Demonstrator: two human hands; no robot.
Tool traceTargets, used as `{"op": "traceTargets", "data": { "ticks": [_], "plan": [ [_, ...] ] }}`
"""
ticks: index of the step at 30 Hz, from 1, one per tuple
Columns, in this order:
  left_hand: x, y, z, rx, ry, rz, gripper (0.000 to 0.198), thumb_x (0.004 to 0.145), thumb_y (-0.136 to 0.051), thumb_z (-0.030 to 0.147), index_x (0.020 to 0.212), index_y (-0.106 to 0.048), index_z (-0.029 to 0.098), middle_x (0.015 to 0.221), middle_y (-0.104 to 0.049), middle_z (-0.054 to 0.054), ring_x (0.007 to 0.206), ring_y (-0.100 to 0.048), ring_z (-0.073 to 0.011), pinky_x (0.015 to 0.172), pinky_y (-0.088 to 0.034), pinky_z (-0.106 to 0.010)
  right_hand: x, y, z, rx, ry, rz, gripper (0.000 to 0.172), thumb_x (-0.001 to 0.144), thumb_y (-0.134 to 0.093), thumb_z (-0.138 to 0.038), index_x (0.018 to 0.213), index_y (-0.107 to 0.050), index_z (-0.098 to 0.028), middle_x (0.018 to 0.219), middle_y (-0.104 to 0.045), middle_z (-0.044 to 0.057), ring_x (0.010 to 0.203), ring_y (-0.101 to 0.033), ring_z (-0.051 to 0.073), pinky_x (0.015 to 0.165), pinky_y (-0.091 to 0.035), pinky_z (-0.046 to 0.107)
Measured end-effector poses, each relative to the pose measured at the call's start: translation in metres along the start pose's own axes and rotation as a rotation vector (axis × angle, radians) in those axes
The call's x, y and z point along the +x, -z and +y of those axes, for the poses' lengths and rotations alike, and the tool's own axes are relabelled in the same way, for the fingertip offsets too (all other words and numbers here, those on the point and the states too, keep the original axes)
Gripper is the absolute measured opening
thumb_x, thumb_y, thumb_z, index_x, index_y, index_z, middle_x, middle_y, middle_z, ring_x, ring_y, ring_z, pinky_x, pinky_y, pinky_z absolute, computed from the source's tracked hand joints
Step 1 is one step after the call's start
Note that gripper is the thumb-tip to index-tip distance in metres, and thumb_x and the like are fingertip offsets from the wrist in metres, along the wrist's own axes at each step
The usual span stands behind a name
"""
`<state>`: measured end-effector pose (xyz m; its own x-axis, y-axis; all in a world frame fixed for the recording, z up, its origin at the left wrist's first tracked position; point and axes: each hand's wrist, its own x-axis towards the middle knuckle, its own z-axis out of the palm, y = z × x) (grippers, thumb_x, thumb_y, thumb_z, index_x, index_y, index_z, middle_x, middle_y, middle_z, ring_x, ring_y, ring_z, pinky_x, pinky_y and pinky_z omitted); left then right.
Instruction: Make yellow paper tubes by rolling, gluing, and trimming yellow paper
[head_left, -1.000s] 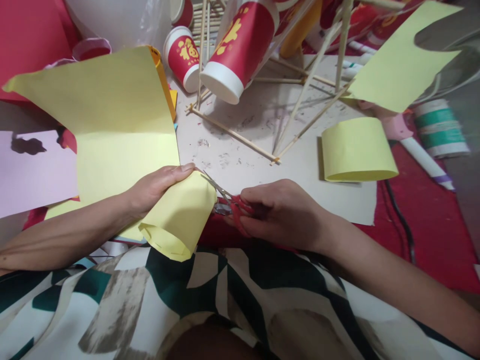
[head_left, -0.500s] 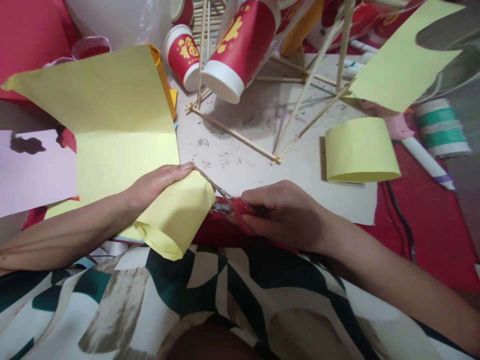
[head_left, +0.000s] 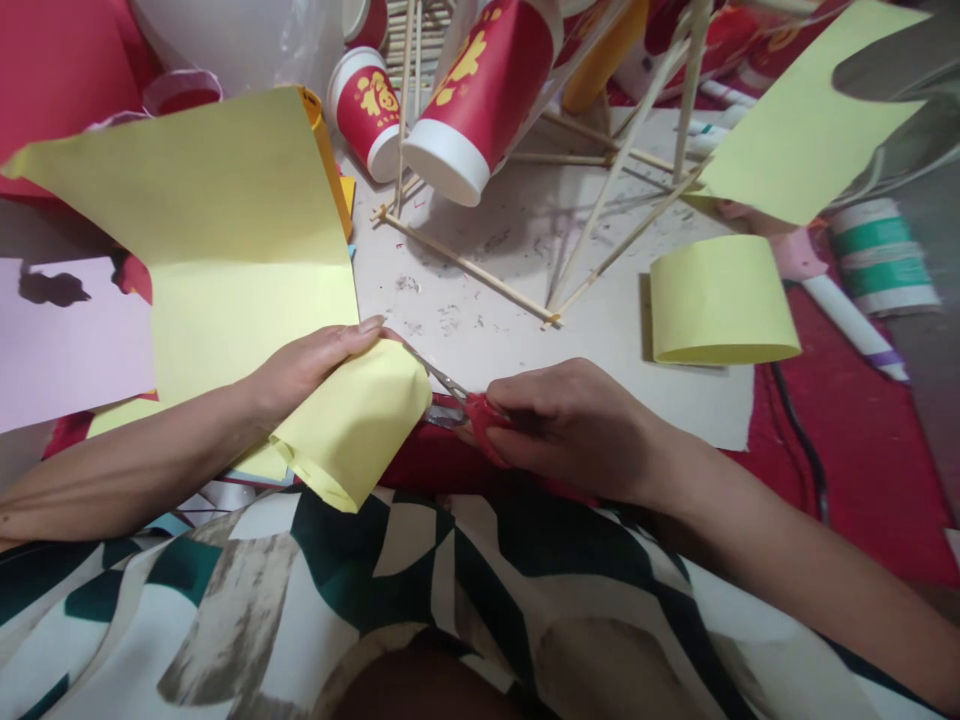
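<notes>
My left hand (head_left: 322, 362) grips a rolled piece of yellow paper (head_left: 360, 420) above my lap, its thumb along the upper edge and the other fingers hidden behind the roll. In my right hand (head_left: 559, 420) is a pair of red-handled scissors (head_left: 486, 420). The blades are spread, one on the upper side of the roll's right end and the other lower; how far they reach into the paper I cannot tell. A yellow paper ring (head_left: 724, 300) rests to the right on the white board (head_left: 480, 300).
Ahead stands a frame of wooden sticks (head_left: 472, 268), with red paper cups (head_left: 487, 90) at it. A large yellow sheet (head_left: 247, 220) lies at the left beside a pink sheet (head_left: 75, 340). Another cut yellow sheet (head_left: 802, 130), a marker (head_left: 855, 325) and a green-white roll (head_left: 885, 255) are at the right.
The scissors and my right hand have shifted very slightly to the right. The yellow roll's lower end has tilted up a little and looks flatter.
</notes>
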<state>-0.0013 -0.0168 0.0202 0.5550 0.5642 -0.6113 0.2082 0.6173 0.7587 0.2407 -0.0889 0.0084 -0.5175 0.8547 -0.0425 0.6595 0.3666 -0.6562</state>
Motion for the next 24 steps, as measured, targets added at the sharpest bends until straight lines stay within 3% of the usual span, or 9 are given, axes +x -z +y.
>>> {"op": "traceTargets", "data": {
  "ticks": [4, 7, 12, 24],
  "plan": [
    [-0.001, -0.002, 0.003, -0.097, 0.056, 0.084, 0.04, 0.081, -0.058, 0.052, 0.091, -0.069, 0.014, 0.082, -0.073, -0.007, 0.076, -0.07, -0.0236, 0.073, -0.053, -0.033, 0.001, 0.005, -0.005, 0.0, -0.025, 0.015, 0.03, 0.086, -0.051, -0.03, 0.059, -0.047, -0.019, 0.049, -0.045, -0.005, 0.046, -0.032, 0.007, 0.05, -0.022, 0.024],
    [-0.002, 0.001, 0.003, -0.049, 0.06, 0.118, 0.042, 0.078, -0.063, 0.054, 0.088, -0.07, 0.014, 0.081, -0.073, -0.007, 0.074, -0.069, -0.0224, 0.07, -0.053, -0.032, 0.001, 0.006, -0.006, -0.015, -0.051, 0.021, 0.031, 0.086, -0.052, -0.032, 0.058, -0.044, -0.02, 0.048, -0.041, -0.006, 0.046, -0.029, 0.007, 0.049, -0.021, 0.025],
    [-0.001, 0.008, -0.001, 0.104, -0.059, 0.068, 0.043, 0.076, -0.068, 0.058, 0.086, -0.073, 0.017, 0.082, -0.074, -0.004, 0.074, -0.068, -0.0212, 0.069, -0.052, -0.03, 0.001, 0.004, -0.005, -0.03, -0.038, 0.03, 0.033, 0.084, -0.055, -0.032, 0.058, -0.041, -0.02, 0.048, -0.036, -0.007, 0.047, -0.026, 0.008, 0.049, -0.022, 0.024],
    [0.0, 0.009, -0.001, 0.201, -0.117, -0.018, 0.043, 0.085, -0.057, 0.058, 0.091, -0.073, 0.019, 0.091, -0.076, -0.006, 0.085, -0.07, -0.0263, 0.08, -0.053, -0.035, 0.0, 0.003, -0.002, -0.013, -0.023, 0.0, 0.027, 0.083, -0.057, -0.035, 0.062, -0.049, -0.02, 0.05, -0.044, -0.006, 0.047, -0.031, 0.008, 0.049, -0.023, 0.024]
  ]
}}
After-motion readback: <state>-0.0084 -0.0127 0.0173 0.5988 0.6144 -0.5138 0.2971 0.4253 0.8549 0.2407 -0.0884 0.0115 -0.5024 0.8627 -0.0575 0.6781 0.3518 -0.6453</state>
